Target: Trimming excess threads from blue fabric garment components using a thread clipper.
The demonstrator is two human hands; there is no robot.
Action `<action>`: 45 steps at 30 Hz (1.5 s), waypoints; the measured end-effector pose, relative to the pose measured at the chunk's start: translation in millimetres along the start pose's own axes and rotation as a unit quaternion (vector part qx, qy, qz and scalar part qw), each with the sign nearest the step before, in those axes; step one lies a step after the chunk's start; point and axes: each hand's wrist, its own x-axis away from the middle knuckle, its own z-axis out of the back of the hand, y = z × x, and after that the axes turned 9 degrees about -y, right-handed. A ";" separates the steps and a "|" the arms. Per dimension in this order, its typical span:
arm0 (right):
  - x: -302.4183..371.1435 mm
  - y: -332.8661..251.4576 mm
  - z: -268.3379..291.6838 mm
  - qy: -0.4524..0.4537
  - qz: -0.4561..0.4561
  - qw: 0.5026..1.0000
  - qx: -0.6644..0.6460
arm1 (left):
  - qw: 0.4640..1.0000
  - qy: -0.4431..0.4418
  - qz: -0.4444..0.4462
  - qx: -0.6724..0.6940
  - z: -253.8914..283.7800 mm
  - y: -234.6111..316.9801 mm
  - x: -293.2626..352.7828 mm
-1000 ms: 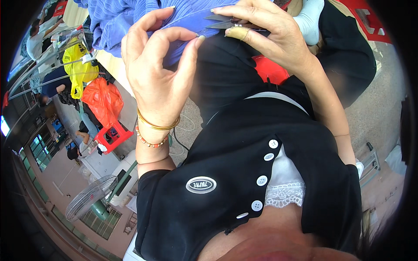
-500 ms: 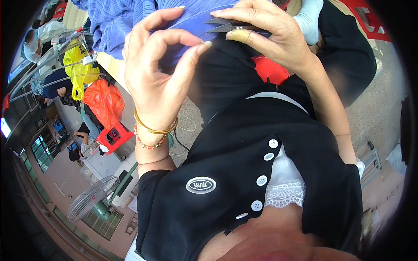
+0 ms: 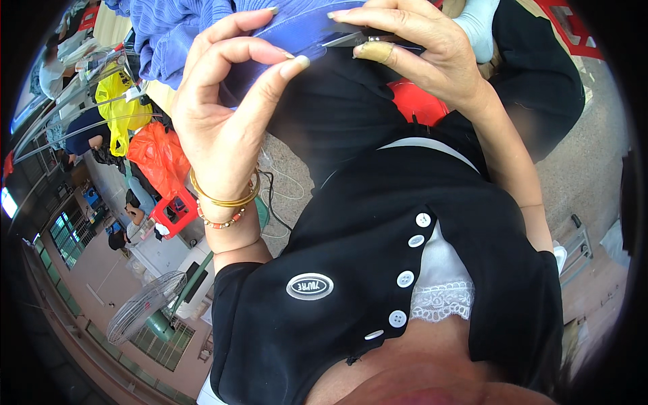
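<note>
My left hand (image 3: 223,115), with a gold bangle and a beaded bracelet on its wrist, is closed with thumb and forefinger pinched together. What lies between those tips, if anything, is too small to make out. In my right hand (image 3: 435,54) is a pair of thread snips (image 3: 345,39), pointing left toward the pinch, its blades close together. A tan bandage (image 3: 376,51) wraps the thumb of that hand. Behind the fingers, a blue-violet ribbed knit garment (image 3: 177,40) lies bunched across the top, with a smoother band near the blades.
At the left, a yellow plastic bag (image 3: 118,101) hangs above an orange-red bag (image 3: 158,155) beside a red plastic stool (image 3: 174,214). A fan (image 3: 150,307) stands lower left. Other people (image 3: 138,206) sit further off. Something red (image 3: 417,101) shows between my legs.
My left hand has moved left and slightly down, away from the snips, still pinching. The snips' blades, spread apart before, have come together. The right hand has barely moved.
</note>
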 end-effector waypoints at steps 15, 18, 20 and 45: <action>-20.7 -37.2 5.1 -0.067 -0.287 0.954 0.058 | 0.994 0.054 0.021 0.088 -4.6 -3.4 -2.4; -21.2 -35.9 4.9 -0.073 -0.283 0.954 0.071 | 0.994 0.057 0.022 0.089 -5.7 -2.6 -2.3; -21.9 -36.0 5.0 -0.075 -0.275 0.956 0.075 | 0.995 0.055 0.020 0.084 -5.4 -2.4 -2.2; -31.9 -40.1 2.0 -0.105 -0.273 0.952 0.092 | 0.996 0.008 0.025 0.090 2.6 1.0 4.7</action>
